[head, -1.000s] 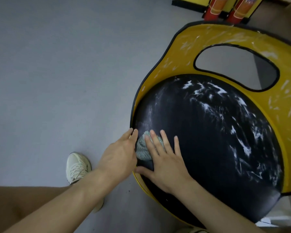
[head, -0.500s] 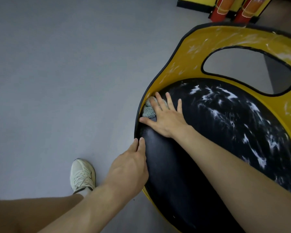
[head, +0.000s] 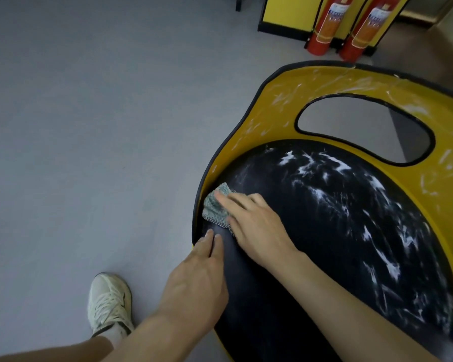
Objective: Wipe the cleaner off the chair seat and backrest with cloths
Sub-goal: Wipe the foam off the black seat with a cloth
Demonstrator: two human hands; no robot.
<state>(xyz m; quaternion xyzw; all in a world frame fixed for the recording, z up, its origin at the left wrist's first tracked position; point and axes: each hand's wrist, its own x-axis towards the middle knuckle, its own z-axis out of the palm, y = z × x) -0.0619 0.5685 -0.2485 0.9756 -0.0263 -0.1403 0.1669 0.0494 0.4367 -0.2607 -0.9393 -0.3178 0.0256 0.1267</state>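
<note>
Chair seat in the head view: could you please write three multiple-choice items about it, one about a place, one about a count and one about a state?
1. Where does the cloth lie on the black seat?
A. at its left edge
B. in its middle
C. at its right edge

2. How many red fire extinguishers stand behind the chair?
A. one
B. two
C. four

3. In what state is the white cleaner on the seat?
A. wiped off entirely
B. streaked over the middle and right part
C. gathered in one puddle

Answers:
1 A: the right hand presses the cloth down right beside the yellow backrest.
2 B: two red cylinders stand side by side.
3 B: white streaks cover that part, while the strip near the left hand looks clean.
</note>
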